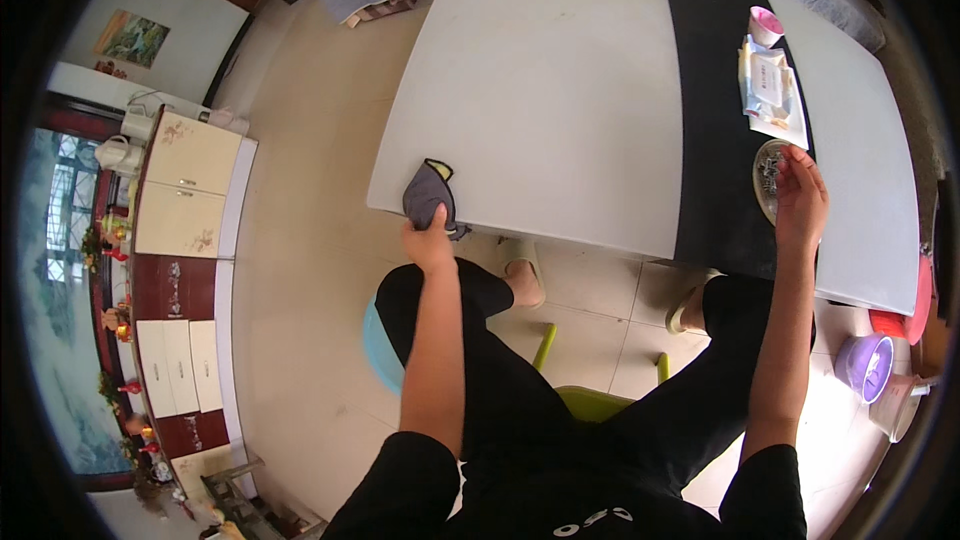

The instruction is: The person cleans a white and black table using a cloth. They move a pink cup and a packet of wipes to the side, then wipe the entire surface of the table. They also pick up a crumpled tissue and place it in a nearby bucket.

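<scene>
At the near left corner of the white table (540, 70), my left hand (432, 243) grips a dark grey piece of cloth (426, 198) with a yellow patch at its upper tip. The cloth lies partly on the tabletop, and its lower end reaches the edge. On the right, my right hand (802, 202) is over the side of a round shallow dish (760, 190) with its fingertips drawn together. Small silvery pieces (769, 168) fill the dish, too small to name. Whether anything is between those fingertips is hidden.
Beyond the dish, on the table's black band (712, 120), lie a white-and-blue soft packet (768, 85) and a pink-and-white cup (766, 28). A purple bin (864, 365) stands on the floor at right. Cream cabinets (185, 180) line the left side.
</scene>
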`<state>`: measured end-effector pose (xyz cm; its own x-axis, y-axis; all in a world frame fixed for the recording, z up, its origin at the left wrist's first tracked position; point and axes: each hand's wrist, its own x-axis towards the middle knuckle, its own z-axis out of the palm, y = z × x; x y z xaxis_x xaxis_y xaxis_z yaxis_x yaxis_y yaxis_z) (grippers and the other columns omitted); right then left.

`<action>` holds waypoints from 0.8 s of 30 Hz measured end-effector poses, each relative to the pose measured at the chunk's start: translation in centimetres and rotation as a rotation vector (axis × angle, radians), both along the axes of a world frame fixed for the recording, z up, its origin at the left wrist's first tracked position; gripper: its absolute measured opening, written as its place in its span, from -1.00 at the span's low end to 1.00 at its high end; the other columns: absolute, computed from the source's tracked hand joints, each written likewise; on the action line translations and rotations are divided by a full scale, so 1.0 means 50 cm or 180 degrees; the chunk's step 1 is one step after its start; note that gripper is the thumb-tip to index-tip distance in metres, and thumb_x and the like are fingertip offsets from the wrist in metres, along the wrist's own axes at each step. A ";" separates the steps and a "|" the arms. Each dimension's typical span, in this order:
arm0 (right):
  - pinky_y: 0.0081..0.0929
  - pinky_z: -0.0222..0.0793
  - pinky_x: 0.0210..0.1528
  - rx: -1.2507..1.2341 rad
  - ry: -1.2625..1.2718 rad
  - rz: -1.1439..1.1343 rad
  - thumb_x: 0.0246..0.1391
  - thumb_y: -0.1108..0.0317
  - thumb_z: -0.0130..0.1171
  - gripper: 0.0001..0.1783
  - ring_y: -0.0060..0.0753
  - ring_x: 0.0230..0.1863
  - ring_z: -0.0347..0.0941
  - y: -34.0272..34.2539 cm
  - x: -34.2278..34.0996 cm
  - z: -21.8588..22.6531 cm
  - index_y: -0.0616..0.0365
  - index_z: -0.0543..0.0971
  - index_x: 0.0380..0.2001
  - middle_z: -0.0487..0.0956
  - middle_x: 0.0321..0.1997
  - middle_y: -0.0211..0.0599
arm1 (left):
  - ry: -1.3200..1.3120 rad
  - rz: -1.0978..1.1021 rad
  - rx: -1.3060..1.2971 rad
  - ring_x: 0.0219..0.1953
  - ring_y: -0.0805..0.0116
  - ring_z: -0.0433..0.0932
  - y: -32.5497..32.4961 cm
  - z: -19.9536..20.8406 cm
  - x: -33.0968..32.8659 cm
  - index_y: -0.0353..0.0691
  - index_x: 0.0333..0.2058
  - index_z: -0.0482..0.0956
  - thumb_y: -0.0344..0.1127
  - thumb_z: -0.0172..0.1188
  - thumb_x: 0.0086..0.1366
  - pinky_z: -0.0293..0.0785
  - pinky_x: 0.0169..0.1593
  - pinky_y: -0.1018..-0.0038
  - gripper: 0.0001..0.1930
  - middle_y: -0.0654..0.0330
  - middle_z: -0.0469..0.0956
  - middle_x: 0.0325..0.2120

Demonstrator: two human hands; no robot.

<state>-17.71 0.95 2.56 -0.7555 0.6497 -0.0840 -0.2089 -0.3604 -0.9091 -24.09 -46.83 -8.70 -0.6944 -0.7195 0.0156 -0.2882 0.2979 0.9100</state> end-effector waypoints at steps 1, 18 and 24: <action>-0.70 0.30 -0.27 0.0042 -0.0027 0.0022 0.08 0.48 -0.05 -0.83 -0.58 -0.36 0.41 -0.005 -0.004 0.007 0.26 0.51 -0.30 0.54 -0.32 -0.33 | -0.0104 0.0064 0.0308 -0.30 0.23 0.50 -0.021 0.025 -0.012 -0.54 -0.28 0.45 -0.37 0.31 -0.02 0.38 -0.18 0.35 -0.62 -0.01 0.53 -0.28; -0.71 0.31 -0.26 -0.0038 -0.0160 0.0156 0.08 0.46 -0.04 -0.82 -0.58 -0.37 0.41 -0.022 -0.023 -0.010 0.23 0.52 -0.29 0.54 -0.29 -0.29 | -0.0258 -0.0809 0.1362 -0.27 0.27 0.46 0.007 0.060 0.011 -0.38 -0.23 0.49 -0.42 0.39 -0.19 0.32 -0.10 0.41 -0.54 0.11 0.51 -0.27; -0.69 0.31 -0.24 -0.0117 0.0036 0.0155 0.10 0.44 -0.06 -0.81 -0.60 -0.36 0.40 -0.030 -0.007 0.007 0.25 0.51 -0.28 0.54 -0.29 -0.32 | -0.0261 0.0010 -0.0402 -0.36 0.05 0.48 0.011 0.089 -0.003 -0.43 -0.39 0.41 -0.45 0.30 -0.08 0.36 -0.27 0.26 -0.71 0.00 0.51 -0.41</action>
<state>-18.04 -0.53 2.90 -0.7873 0.6087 -0.0985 -0.2004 -0.4036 -0.8927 -24.22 -46.31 -4.26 -0.6948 -0.7175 0.0494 -0.3611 0.4075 0.8388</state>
